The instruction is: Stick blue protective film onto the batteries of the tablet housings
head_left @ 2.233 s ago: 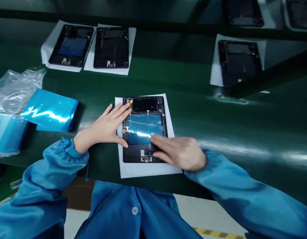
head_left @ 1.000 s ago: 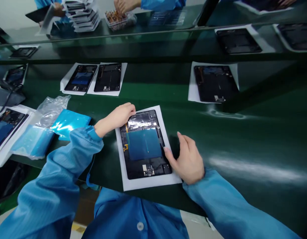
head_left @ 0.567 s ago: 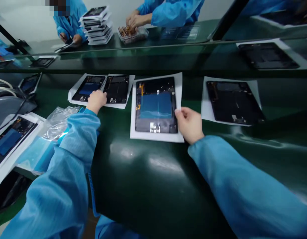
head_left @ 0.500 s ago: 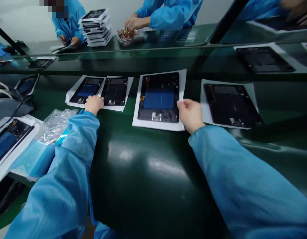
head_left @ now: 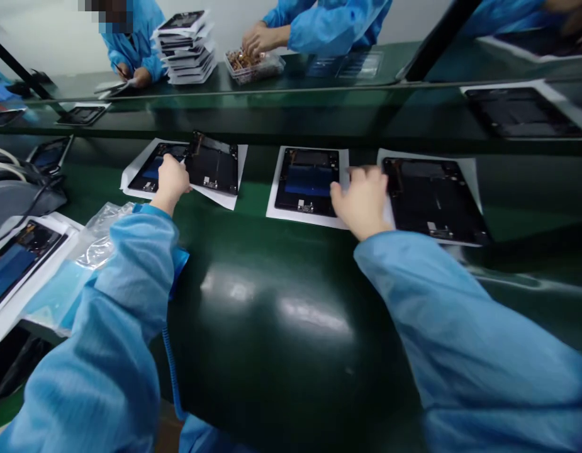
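At the far left of the glossy dark green desk (head_left: pixel 272 296), a slanted black rectangular device shell with a blue panel (head_left: pixel 17 264) is laid on a white sheet. Just beside it, a crumpled clear plastic bag (head_left: pixel 104 242) is partly covered by the blue left sleeve (head_left: pixel 130 264). Behind these, a 2nd black panelled shell (head_left: pixel 151 167) is partly hidden by the left hand (head_left: pixel 172 181). By the left hand's fingers, which are closed at the edge with their tips largely hidden, a plain black shell without a blue panel (head_left: pixel 215 165) is held by its left side, tilted above its white paper sheet (head_left: pixel 229 201).

Near the middle, a 3rd black shell with a dark blue panel (head_left: pixel 314 182) is rested flat on its white paper. At its right edge the right hand (head_left: pixel 363 196) is placed, thumb and fingers spread; whether the shell is touched cannot be told. To the right, beside that hand, another plain black shell (head_left: pixel 432 195) is laid on white paper.
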A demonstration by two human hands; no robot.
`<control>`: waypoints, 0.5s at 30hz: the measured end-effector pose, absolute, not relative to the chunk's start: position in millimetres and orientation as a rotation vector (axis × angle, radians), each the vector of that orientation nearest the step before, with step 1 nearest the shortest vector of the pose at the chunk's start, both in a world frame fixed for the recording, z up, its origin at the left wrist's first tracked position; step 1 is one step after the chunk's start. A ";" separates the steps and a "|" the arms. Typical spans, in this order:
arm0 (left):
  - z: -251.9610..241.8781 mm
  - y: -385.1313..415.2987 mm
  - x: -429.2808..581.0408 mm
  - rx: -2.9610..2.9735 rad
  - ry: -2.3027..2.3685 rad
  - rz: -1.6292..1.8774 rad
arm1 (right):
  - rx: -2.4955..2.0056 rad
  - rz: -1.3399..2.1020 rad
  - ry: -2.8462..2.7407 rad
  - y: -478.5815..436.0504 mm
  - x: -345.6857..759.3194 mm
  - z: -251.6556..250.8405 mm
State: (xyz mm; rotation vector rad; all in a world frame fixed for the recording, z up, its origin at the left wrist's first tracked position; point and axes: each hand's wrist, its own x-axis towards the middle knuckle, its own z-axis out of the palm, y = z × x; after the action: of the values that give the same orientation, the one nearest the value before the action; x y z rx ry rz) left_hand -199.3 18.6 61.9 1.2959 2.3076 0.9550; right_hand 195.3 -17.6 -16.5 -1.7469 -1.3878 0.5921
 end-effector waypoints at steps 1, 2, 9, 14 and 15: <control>69.3 10.9 -196.1 1.270 2.283 1.002 | -1.579 0.822 -1.295 -34.7 177.1 -10.5; 76.0 0.8 -192.3 1.248 2.268 1.040 | -1.510 0.963 -1.290 -52.8 157.6 -5.8; 76.5 -165.3 -162.8 1.284 2.089 1.091 | -0.935 1.948 -0.838 -171.1 71.2 1.4; 53.4 -295.3 -155.0 1.531 1.952 0.806 | -1.097 1.805 -0.852 -236.9 96.3 -5.0; 53.2 -303.0 -158.5 1.590 1.958 0.751 | -1.125 1.800 -0.880 -247.4 105.4 -6.3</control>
State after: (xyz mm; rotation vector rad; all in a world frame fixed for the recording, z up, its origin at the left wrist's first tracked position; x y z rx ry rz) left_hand -158.5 -303.0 53.2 1.5902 1.9579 0.7506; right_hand 105.4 -247.4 -6.3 -1.1252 -0.8796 1.8005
